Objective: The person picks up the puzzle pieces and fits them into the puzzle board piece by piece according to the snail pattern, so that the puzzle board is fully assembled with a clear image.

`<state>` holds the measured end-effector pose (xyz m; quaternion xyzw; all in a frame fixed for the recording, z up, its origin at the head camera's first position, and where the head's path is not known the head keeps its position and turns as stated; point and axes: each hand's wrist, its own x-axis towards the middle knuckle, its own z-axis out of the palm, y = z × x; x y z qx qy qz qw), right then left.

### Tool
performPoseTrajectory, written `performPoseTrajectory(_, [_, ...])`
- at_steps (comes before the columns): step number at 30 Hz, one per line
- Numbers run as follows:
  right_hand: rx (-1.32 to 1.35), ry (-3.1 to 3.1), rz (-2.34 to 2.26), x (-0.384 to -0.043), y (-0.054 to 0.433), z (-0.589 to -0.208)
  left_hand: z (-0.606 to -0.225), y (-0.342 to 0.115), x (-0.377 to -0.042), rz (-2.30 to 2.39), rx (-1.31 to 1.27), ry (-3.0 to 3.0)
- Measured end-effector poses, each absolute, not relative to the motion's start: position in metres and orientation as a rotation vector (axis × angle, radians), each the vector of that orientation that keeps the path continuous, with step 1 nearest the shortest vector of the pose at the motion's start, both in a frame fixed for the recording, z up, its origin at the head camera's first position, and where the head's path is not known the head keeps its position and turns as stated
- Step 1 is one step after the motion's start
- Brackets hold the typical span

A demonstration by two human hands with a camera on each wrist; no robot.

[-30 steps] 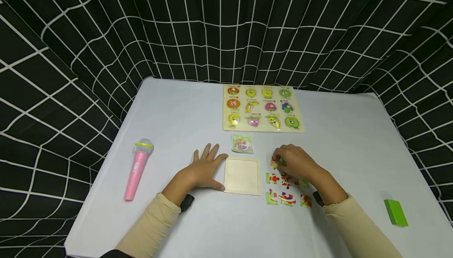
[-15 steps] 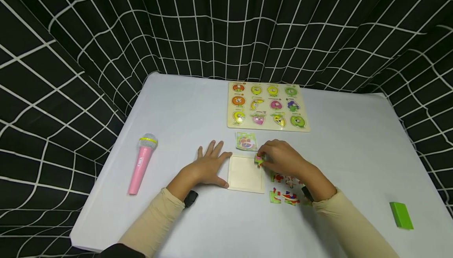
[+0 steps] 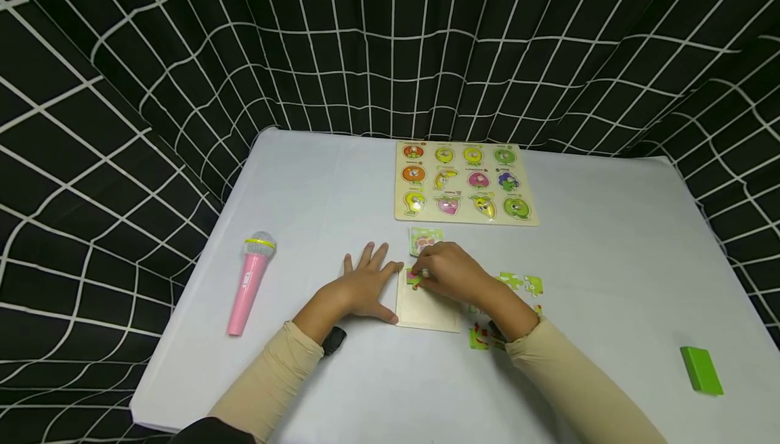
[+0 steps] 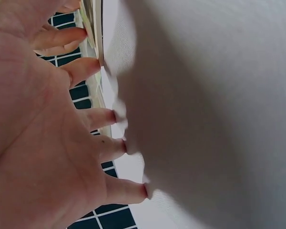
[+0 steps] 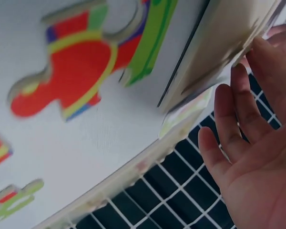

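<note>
My right hand pinches a small green-and-pink jigsaw piece at the upper left corner of a square wooden puzzle tray. Fingers spread, my left hand rests on the table, thumb and index fingertips at the tray's left edge. The left wrist view shows its fingertips down on the white cloth. Several loose jigsaw pieces lie right of the tray, partly hidden under my right forearm. One red, yellow and blue piece looms large in the right wrist view.
A small picture card lies just behind the tray, and a wooden fruit peg board lies farther back. At the left is a pink toy microphone. A green block sits far right. Black gridded curtain encloses the table.
My right hand has carried the jigsaw piece leftward from the loose pieces, across the tray to its upper left corner. The left hand stays at the tray's edge. The head view has shifted slightly.
</note>
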<state>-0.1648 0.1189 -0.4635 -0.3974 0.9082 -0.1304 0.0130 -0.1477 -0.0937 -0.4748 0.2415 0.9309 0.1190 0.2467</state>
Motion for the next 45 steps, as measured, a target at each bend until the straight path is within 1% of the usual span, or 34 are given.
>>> performPoseTrajectory(6, [-1.249, 2.855, -0.41, -0.165, 0.116, -0.469, -0.475, -0.093, -0.148, 0.32, 0.666, 2.545])
performPoseTrajectory(15, [-1.156, 2.856, -0.372, -0.161, 0.113, -0.469, -0.474, -0.092, -0.148, 0.324, 0.657, 2.544])
performPoseTrajectory(24, [-1.06, 2.859, -0.349, -0.154, 0.13, -0.463, -0.476, -0.084, -0.146, 0.358, 0.684, 2.546])
performPoseTrajectory(30, [-0.971, 2.941, -0.445, -0.156, 0.166, -0.459, -0.475, -0.091, -0.145, 0.412, 0.663, 2.557])
performPoseTrajectory(39, [-0.672, 2.983, -0.45, -0.143, 0.232, -0.46, -0.472, -0.095, -0.145, 0.432, 0.671, 2.558])
performPoseTrajectory(45, [-0.632, 2.973, -0.421, -0.138, 0.255, -0.461, -0.472, -0.093, -0.145, 0.448, 0.661, 2.555])
